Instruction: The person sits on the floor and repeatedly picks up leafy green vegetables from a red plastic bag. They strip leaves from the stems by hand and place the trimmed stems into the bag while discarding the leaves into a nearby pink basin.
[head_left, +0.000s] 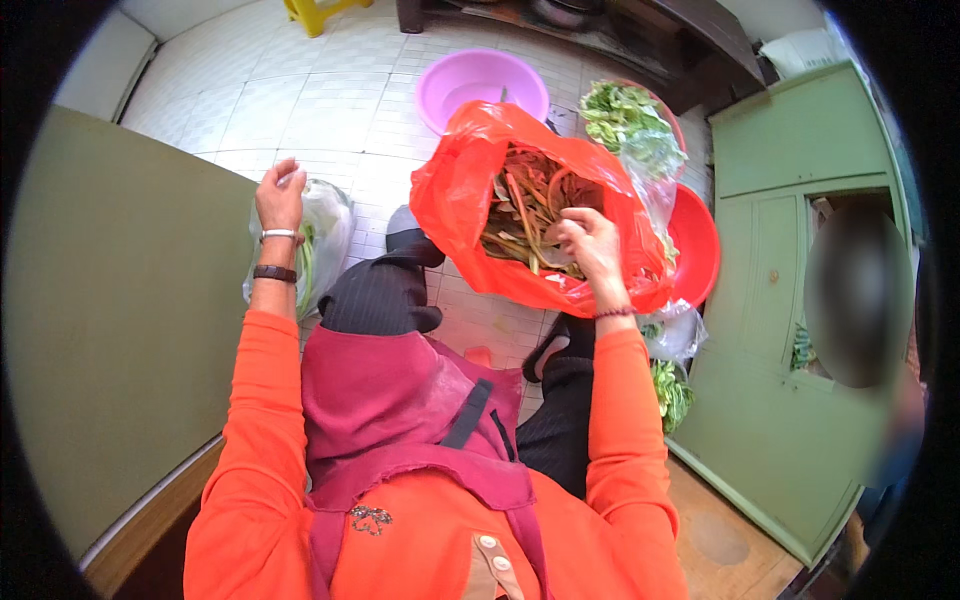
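Note:
My left hand (280, 196) hangs over the top of a clear plastic bag (330, 225) of pale green stalks; its fingers are bent close together, and whether they pinch something small cannot be made out. My right hand (591, 238) is over the mouth of a red plastic bag (457, 187), its fingers loosely curled and nothing clear between them. Inside that bag lie wilted stems and leaves (521, 214). Behind it stands a pink plastic basin (484, 82) with a small green piece in it.
At right are a red basin (697, 244), a basket of leafy greens (622, 112), more greens (673, 395) and a crumpled clear bag (675, 334). A green cabinet (772, 435) stands on that side, a flat green panel (127, 300) at left. A yellow stool (306, 15) is far back.

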